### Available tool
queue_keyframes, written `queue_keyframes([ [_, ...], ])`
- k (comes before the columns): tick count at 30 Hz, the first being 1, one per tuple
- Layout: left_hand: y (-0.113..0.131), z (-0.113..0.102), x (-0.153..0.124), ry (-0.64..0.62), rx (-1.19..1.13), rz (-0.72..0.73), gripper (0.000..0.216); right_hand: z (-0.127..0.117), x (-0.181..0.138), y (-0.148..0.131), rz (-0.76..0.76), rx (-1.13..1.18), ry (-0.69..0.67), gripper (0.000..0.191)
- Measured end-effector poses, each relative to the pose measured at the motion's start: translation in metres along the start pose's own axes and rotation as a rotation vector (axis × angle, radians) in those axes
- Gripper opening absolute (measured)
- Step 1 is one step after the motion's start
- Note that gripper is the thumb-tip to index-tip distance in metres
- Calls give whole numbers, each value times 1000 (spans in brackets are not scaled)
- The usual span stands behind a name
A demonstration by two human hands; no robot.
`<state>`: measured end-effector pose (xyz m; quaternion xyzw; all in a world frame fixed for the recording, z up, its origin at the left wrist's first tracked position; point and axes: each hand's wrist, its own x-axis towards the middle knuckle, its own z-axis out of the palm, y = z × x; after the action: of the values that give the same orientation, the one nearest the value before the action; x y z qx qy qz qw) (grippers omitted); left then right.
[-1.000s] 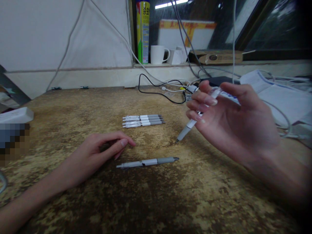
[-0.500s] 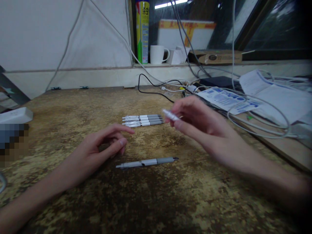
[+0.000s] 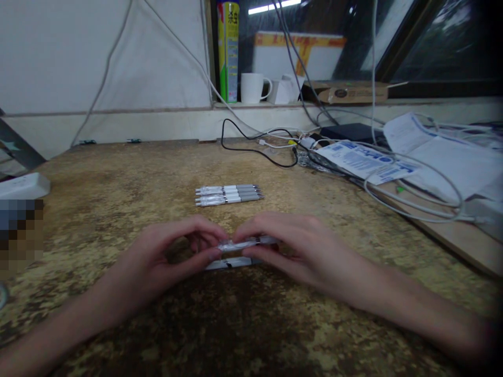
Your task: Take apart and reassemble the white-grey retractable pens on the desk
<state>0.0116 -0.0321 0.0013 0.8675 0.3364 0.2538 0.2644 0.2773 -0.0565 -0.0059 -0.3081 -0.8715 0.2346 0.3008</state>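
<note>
Both my hands meet low over the worn table (image 3: 118,173), pinching one white and grey pen (image 3: 240,244) between them. My left hand (image 3: 165,262) grips its left end with thumb and fingers closed. At the other end, my right hand (image 3: 291,248) closes its fingers on the grey grip. Just below and behind the fingers, a second pen (image 3: 230,263) lies flat on the table, partly hidden. Farther back, a neat row of several matching pens (image 3: 229,194) lies side by side.
Cables (image 3: 412,188), printed papers (image 3: 365,159) and a dark flat box crowd the right side. A black cable (image 3: 255,149) loops at the back. On the ledge stand a yellow spray can (image 3: 228,50) and a white mug (image 3: 251,88). A white object (image 3: 23,186) sits at the left edge.
My right hand brought its pen down from the upper right toward the table's middle. My left hand rose slightly and took hold of that pen's left end. The lying pen is now partly covered.
</note>
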Motion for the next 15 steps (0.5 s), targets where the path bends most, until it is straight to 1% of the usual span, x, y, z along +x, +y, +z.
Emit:
queue_keyframes([
  [5, -10, -16, 1, 59, 120, -64, 15, -11, 1, 7, 254, 39, 43, 20],
  [7, -17, -22, 1, 19, 130, -67, 16, -16, 0, 13, 339, 56, 34, 20],
  [9, -23, -26, 1, -49, 121, -73, 16, -19, 0, 17, 373, 50, 12, 20],
  [12, -31, -28, 0, -149, 79, -71, 14, -20, -1, 18, 385, 24, -65, 20],
  [15, -34, -30, -1, -198, 56, -58, 14, -19, -1, 17, 374, 24, -130, 20],
])
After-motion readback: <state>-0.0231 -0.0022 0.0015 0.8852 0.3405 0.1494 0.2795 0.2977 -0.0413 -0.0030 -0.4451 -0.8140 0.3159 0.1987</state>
